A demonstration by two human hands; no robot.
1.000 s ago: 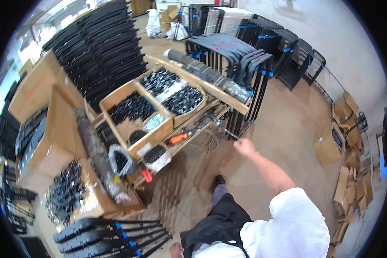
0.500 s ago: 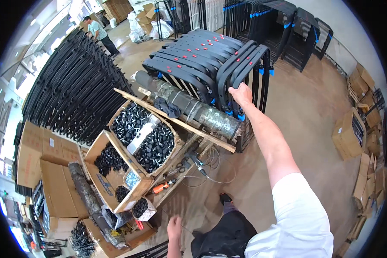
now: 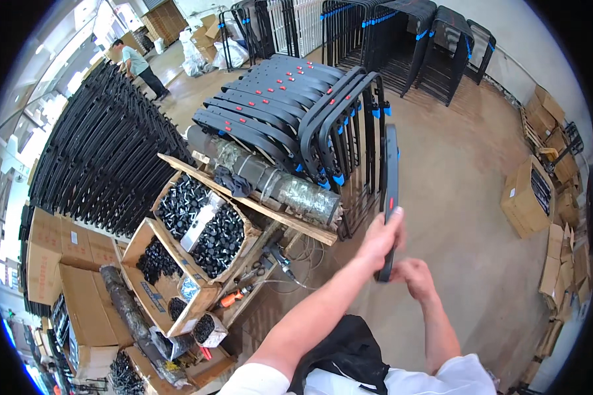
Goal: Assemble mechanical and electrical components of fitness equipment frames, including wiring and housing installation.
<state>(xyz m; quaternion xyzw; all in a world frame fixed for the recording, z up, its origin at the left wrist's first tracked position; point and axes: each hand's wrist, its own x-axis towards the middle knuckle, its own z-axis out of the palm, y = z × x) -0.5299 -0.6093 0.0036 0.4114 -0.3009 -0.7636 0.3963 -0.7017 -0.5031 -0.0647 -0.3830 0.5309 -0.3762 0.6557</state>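
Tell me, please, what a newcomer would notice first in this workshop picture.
First, the two hands near the centre: the left hand and the right hand both grip a long black curved frame part held upright over the brown floor. Just behind it stands a rack of similar black frames with blue and red fittings. To the left, cardboard boxes hold small black parts.

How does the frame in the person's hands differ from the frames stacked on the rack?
The held frame stands alone, nearly upright and edge-on, gripped by the left hand and right hand. The racked frames lean together in a row, untouched, with blue caps on their legs. Both are black with red spots.
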